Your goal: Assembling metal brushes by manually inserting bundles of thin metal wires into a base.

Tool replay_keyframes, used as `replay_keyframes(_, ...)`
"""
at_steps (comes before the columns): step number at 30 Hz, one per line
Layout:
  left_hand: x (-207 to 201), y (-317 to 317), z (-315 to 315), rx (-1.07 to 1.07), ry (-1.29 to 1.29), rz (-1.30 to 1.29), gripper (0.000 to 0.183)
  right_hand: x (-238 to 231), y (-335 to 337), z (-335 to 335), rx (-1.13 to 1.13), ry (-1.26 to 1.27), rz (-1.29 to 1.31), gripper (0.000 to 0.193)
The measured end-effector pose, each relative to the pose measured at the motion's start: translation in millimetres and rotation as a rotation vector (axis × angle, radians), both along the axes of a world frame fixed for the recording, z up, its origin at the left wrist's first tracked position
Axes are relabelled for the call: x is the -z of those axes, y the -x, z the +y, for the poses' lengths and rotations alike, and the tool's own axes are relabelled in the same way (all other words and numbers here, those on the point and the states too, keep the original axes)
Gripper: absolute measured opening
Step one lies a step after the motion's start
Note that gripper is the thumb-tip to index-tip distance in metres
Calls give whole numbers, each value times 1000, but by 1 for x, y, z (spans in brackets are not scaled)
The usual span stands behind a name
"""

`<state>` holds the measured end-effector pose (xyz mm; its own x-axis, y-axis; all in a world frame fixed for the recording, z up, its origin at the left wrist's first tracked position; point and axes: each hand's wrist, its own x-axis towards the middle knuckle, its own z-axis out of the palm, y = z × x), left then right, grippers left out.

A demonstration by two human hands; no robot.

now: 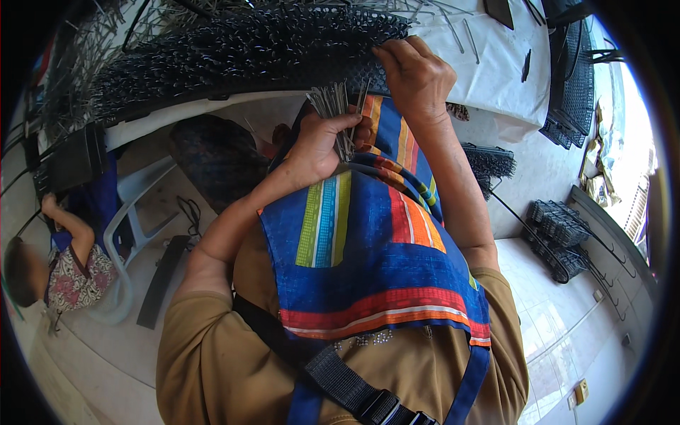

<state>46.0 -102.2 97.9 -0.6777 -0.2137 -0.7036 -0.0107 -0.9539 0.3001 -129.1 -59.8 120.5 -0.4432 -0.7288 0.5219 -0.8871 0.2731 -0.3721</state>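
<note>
My left hand (pixel 319 145) is closed round a bundle of thin grey metal wires (pixel 327 103), whose ends fan out above the thumb. Just beyond it lies a long black mesh rack (pixel 248 57), densely covered with short, upright, dark shiny pieces like bristles. At the rack's right end, my right hand (pixel 419 78) has its fingers pinched together over the mesh edge. Whatever those fingertips hold, if anything, is hidden. A blue apron with coloured stripes (pixel 368 248) covers my front and lap, below both hands.
White sheeting (pixel 503 78) covers the table, with loose wires (pixel 464 35) along its far side. Another person (pixel 81 276) sits at the left by a white plastic chair (pixel 127 212). Black wire racks (pixel 559 237) with long hooks lie on the tiled floor to the right.
</note>
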Motion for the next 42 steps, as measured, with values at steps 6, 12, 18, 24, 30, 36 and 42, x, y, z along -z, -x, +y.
replay_keyframes(6, -4, 1, 2, 0, 34, -1, 15, 2, -8, 13, -33, -145, 135, 26)
replay_keyframes(12, -1, -1, 0, 27, 49, 59, 15, 1, -5, 26, -37, -69, 75, 33)
replay_keyframes(18, 2, 2, 4, 52, 51, 101, 17, 1, -25, 42, -45, 54, -1196, 16)
replay_keyframes(24, 0, 1, 2, 104, -105, 127, 20, 13, -21, 50, -143, 263, -1677, 9)
replay_keyframes(30, 0, -2, 2, 38, 22, -20, 19, -8, -13, 46, 130, 577, -1212, 8)
replay_keyframes(36, 2, 1, 5, 24, 45, 15, 15, -2, 1, 28, 49, 569, -768, 7)
replay_keyframes(42, 0, -2, 2, 49, 19, 8, 18, 0, 1, 25, 19, 571, -737, 7)
